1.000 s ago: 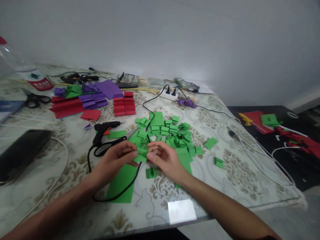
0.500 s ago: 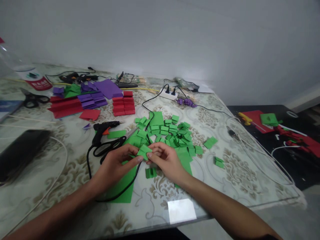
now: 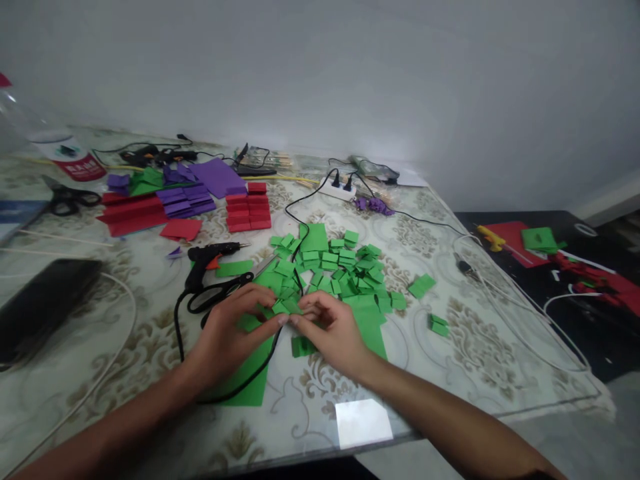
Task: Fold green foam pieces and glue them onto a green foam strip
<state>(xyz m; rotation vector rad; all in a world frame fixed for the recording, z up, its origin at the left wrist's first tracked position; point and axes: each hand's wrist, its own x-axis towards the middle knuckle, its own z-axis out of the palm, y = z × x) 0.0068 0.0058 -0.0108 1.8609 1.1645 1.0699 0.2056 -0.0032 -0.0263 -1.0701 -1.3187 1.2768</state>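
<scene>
Between my two hands is a small folded piece of green paper (image 3: 287, 307), pinched at its edges. My left hand (image 3: 236, 328) grips its left side with thumb and fingers. Closed on its right side is my right hand (image 3: 334, 327), the thumbs nearly meeting at the near edge. Behind the hands spreads a heap of small folded green paper pieces (image 3: 345, 267). Another folded green piece (image 3: 301, 346) lies just under my right hand. Black-handled scissors (image 3: 215, 293) and a black glue gun (image 3: 205, 261) with an orange trigger rest beyond my left hand.
Black cord (image 3: 260, 370) loops around my left hand over green sheets. A dark phone (image 3: 47, 310) lies left. Red folded strips (image 3: 249, 212), purple strips (image 3: 186, 200) and a bottle (image 3: 70, 153) stand farther back. A power strip (image 3: 337, 189) sits near the wall.
The green piece has tipped and now shows less of its face. My right fingers have drawn in and the thumbs have come closer together below it.
</scene>
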